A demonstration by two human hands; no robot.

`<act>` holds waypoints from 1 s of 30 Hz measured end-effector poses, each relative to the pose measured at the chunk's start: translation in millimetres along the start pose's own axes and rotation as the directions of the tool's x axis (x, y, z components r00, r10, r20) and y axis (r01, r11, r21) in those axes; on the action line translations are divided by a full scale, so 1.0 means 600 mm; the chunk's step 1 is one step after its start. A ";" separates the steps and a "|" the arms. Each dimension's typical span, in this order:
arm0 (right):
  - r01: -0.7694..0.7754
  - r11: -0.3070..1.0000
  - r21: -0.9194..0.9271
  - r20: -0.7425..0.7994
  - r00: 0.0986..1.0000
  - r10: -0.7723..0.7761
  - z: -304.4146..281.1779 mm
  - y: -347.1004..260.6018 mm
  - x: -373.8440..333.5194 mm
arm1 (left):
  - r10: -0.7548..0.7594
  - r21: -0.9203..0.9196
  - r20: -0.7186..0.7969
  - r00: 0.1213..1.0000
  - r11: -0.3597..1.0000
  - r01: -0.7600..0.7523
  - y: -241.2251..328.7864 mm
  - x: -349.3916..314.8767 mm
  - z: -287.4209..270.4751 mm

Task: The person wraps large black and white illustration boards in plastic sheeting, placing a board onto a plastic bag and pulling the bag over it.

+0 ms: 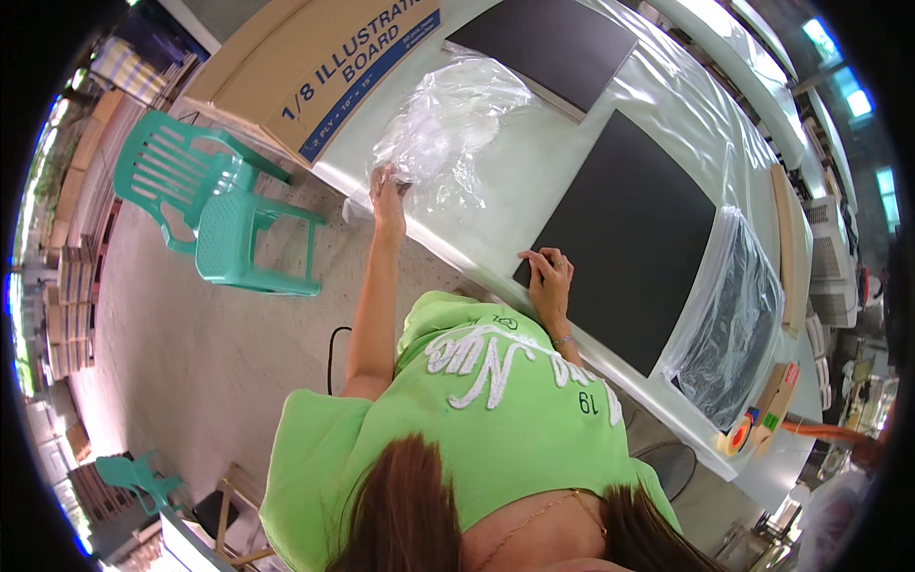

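Note:
My left hand (389, 198) is closed on the near edge of a crumpled heap of clear plastic bags (443, 119), at the table's front edge. To the right, my right hand (550, 278) has its fingers bent over the near left corner of a large black board (629, 238), gripping its edge. The board lies flat on the table, which is covered with pale plastic sheeting (515, 200). Farther back sits a stack of black boards (548, 48). Past the right side of the gripped board lies another dark board inside a clear plastic bag (729, 329).
A large cardboard box (257, 71) stands at the table's far left. Beside it on the floor is a green plastic chair (214, 205). An orange tape roll (736, 437) and a small carton (777, 396) lie at the right end. A brown strip (789, 248) lies along the far right edge.

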State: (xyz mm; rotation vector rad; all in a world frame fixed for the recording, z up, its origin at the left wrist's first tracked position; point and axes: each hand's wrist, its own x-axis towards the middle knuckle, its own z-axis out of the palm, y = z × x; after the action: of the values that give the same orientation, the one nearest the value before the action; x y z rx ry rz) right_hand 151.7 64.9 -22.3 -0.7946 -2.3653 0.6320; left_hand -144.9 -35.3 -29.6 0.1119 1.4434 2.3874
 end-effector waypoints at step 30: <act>0.071 0.997 -0.020 -0.037 0.997 -0.072 0.021 0.013 -0.020 | 0.272 -0.340 -0.068 0.960 0.898 -0.278 0.106 -0.321 -0.131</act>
State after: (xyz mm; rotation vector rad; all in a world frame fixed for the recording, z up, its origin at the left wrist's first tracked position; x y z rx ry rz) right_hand 154.7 59.4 -40.4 -0.7200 -2.3575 0.5607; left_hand 0.3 -192.8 9.6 0.2183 1.0452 2.8419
